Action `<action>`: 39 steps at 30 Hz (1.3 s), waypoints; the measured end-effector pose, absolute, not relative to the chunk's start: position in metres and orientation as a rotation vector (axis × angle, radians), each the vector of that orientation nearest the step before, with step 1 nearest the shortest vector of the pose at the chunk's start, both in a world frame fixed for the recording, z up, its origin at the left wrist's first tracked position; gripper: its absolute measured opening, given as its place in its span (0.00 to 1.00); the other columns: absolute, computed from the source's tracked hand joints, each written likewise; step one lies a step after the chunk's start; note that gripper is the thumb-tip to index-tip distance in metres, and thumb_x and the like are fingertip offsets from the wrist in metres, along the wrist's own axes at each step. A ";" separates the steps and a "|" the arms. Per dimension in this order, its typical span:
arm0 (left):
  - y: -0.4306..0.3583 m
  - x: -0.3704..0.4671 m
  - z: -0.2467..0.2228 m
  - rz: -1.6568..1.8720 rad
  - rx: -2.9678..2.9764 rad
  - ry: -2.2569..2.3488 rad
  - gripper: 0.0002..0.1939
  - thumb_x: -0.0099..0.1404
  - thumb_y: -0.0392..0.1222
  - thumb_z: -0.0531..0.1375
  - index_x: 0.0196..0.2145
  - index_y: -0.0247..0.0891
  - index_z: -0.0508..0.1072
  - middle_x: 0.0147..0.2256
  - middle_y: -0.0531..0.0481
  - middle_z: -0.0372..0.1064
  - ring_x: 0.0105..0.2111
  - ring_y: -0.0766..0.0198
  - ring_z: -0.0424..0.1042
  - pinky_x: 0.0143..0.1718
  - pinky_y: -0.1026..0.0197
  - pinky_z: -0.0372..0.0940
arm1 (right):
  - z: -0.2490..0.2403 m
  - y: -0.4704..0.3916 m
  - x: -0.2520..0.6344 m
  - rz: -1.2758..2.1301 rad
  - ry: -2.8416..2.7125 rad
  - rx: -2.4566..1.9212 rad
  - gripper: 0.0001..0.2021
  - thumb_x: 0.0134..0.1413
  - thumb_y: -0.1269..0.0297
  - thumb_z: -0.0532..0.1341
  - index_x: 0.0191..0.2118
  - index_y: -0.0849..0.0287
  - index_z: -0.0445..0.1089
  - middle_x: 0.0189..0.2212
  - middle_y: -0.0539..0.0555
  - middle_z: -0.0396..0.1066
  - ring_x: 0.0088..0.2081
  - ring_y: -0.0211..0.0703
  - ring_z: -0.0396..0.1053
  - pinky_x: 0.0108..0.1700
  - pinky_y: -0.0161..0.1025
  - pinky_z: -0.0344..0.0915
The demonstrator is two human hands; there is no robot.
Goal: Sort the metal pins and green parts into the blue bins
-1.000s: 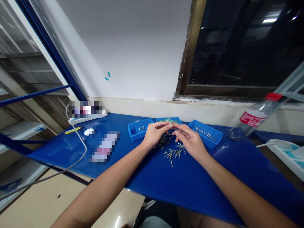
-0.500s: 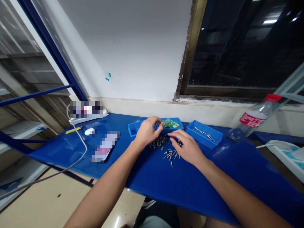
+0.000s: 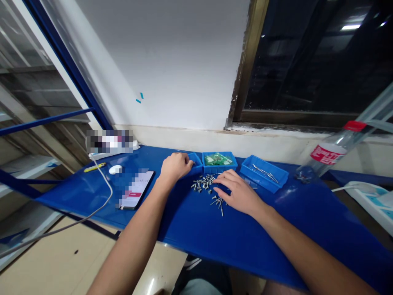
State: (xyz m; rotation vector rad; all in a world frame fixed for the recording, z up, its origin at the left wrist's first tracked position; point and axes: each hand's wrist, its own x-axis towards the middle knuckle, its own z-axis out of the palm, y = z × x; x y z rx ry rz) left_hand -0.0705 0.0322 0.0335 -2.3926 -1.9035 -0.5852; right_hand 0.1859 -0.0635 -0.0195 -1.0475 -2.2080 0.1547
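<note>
My left hand [image 3: 175, 167] is over the left blue bin [image 3: 196, 166], its fingers curled and pinched together. Whatever they may hold is too small or hidden to make out. My right hand [image 3: 238, 190] hovers low over the loose hardware, thumb and fingers apart, with nothing visible between them. Beneath and left of it lies a heap of short silvery screws [image 3: 201, 184]. Closer to me is a small pile of blind rivets [image 3: 221, 205] with long thin stems, partly covered by the right hand.
The middle blue bin [image 3: 219, 169] holds a green plastic bag [image 3: 216, 159]. Long metal pins lie in the right blue bin [image 3: 281, 186]. A plastic bottle [image 3: 327, 153] stands tilted at the right. Leftward are a phone [image 3: 136, 192], white mouse [image 3: 115, 169], yellow cutter [image 3: 94, 167] and cable [image 3: 107, 192].
My left hand has moved left, from above the screws to the left bin. My right hand has shifted slightly left and down, staying over the loose hardware.
</note>
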 end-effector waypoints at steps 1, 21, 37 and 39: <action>0.031 -0.069 0.034 -0.609 -2.394 -1.894 0.12 0.65 0.47 0.59 0.31 0.40 0.78 0.33 0.41 0.78 0.32 0.51 0.75 0.35 0.56 0.64 | -0.017 -0.065 0.186 0.162 -2.222 -1.041 0.09 0.69 0.62 0.62 0.50 0.52 0.76 0.45 0.57 0.77 0.51 0.55 0.69 0.53 0.54 0.71; 0.007 -0.024 0.015 -0.959 -3.046 -0.861 0.15 0.73 0.40 0.54 0.49 0.38 0.78 0.47 0.41 0.80 0.47 0.53 0.78 0.51 0.53 0.70 | -0.017 -0.050 0.187 -0.088 -2.372 -1.099 0.23 0.65 0.41 0.63 0.51 0.54 0.74 0.45 0.62 0.76 0.49 0.60 0.73 0.52 0.56 0.71; 0.009 -0.025 0.016 -0.915 -3.096 -0.878 0.16 0.73 0.40 0.54 0.51 0.41 0.79 0.49 0.42 0.80 0.49 0.51 0.78 0.52 0.50 0.70 | -0.027 -0.069 0.275 0.082 -2.396 -1.448 0.34 0.44 0.69 0.74 0.60 0.46 0.75 0.57 0.60 0.75 0.53 0.64 0.76 0.47 0.52 0.73; 0.009 -0.025 0.015 -0.932 -3.098 -0.873 0.16 0.72 0.39 0.54 0.51 0.41 0.79 0.49 0.42 0.80 0.49 0.52 0.78 0.52 0.50 0.70 | -0.033 -0.067 0.270 0.033 -2.450 -1.465 0.34 0.41 0.77 0.71 0.58 0.48 0.77 0.54 0.61 0.76 0.51 0.64 0.77 0.48 0.53 0.73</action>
